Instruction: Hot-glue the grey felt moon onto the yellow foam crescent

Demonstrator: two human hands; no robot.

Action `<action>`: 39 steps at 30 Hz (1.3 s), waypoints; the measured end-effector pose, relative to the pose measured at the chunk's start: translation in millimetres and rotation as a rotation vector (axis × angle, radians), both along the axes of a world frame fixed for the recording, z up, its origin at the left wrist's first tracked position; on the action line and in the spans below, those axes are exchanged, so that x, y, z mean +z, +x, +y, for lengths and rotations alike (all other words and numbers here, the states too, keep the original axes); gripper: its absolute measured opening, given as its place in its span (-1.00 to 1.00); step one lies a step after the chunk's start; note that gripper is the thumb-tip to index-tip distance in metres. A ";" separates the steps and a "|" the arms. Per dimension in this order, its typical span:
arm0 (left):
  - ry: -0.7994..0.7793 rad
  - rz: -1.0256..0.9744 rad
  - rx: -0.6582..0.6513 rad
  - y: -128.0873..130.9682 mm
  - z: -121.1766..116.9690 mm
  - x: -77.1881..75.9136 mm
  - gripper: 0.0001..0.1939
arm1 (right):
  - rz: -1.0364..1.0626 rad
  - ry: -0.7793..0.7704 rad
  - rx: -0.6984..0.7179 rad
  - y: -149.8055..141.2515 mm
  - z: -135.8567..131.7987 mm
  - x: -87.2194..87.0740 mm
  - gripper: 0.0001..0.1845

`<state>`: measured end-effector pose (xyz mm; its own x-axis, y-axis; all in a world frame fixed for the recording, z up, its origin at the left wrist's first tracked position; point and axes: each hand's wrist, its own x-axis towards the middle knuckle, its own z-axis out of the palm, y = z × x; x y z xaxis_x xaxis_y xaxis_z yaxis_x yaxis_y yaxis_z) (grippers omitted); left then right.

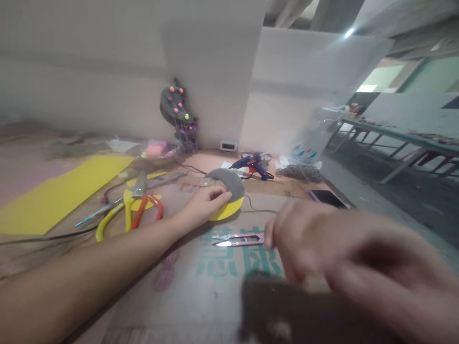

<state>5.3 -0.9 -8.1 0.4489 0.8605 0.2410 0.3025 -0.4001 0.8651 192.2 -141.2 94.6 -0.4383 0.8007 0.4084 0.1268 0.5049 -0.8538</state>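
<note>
My left hand (205, 202) reaches across the cardboard sheet (201, 286) and rests with its fingers together on a round yellow disc (229, 209) partly covered by a grey felt piece (229, 182). My right hand (322, 248) is close to the camera and smeared by motion, its fingertips near the pink thread snips (238, 240) lying on the cardboard. Whether it holds anything cannot be made out. A dark blurred shape (287, 310) lies below it.
Yellow- and orange-handled scissors (138, 210) lie left beside a yellow foam sheet (57, 196). A blue glue gun (253, 165), grey cord bundle (299, 173) and a black phone (327, 198) sit at the back right. A dark decorated piece (177, 110) leans on the wall.
</note>
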 end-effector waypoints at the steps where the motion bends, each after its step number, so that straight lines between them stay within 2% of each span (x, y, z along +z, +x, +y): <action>1: 0.015 0.003 -0.001 -0.4 -0.2 0.0 -0.65 | -0.030 0.014 -0.067 -1.2 13.4 -4.8 -0.78; 3: 0.010 0.005 -0.016 -1.0 -0.4 -0.4 -0.65 | -0.023 0.082 -0.297 -0.1 45.3 -21.7 -0.91; 6: 0.027 0.004 -0.011 -1.2 -0.6 -1.5 -0.64 | -0.004 0.088 -0.482 7.2 88.4 -57.1 -0.85; 7: 0.042 0.005 -0.004 -1.2 -0.7 -1.8 -0.64 | 0.002 0.065 -0.507 9.9 97.7 -68.2 -0.80; 9: 0.065 0.006 -0.002 -1.1 -0.8 -1.8 -0.65 | -0.044 0.019 -0.441 13.8 107.2 -85.1 -0.71; 11: 0.073 -0.010 0.016 -1.2 -0.8 -1.4 -0.65 | -0.116 0.048 -0.384 14.7 107.6 -93.1 -0.66; 15: 0.078 0.008 0.034 -1.4 -0.7 -0.7 -0.67 | -0.226 0.111 -0.413 10.5 103.0 -92.8 -0.68; 21: 0.071 -0.016 0.045 -0.9 -3.1 0.9 -0.68 | -0.202 -0.021 -0.400 8.4 106.3 -94.0 -0.78; 25: 0.089 0.001 0.028 -0.4 -4.4 2.0 -0.69 | -0.185 -0.050 -0.362 7.8 106.1 -96.5 -0.79; 29: 0.087 0.013 0.032 1.0 -5.1 1.9 -0.69 | -0.187 -0.081 -0.398 6.7 104.4 -95.0 -0.82; 35: 0.080 0.047 0.039 2.1 -6.5 2.2 -0.68 | -0.221 -0.052 -0.439 8.2 105.0 -95.6 -0.82; 39: 0.101 0.022 0.048 0.6 -5.2 2.3 -0.69 | -0.238 0.001 -0.357 10.5 108.4 -100.0 -0.74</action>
<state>5.9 -6.0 -5.8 0.4140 0.8530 0.3177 0.3419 -0.4692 0.8142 202.7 -32.8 -5.3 -0.2162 0.9189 0.3299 0.4870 0.3943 -0.7793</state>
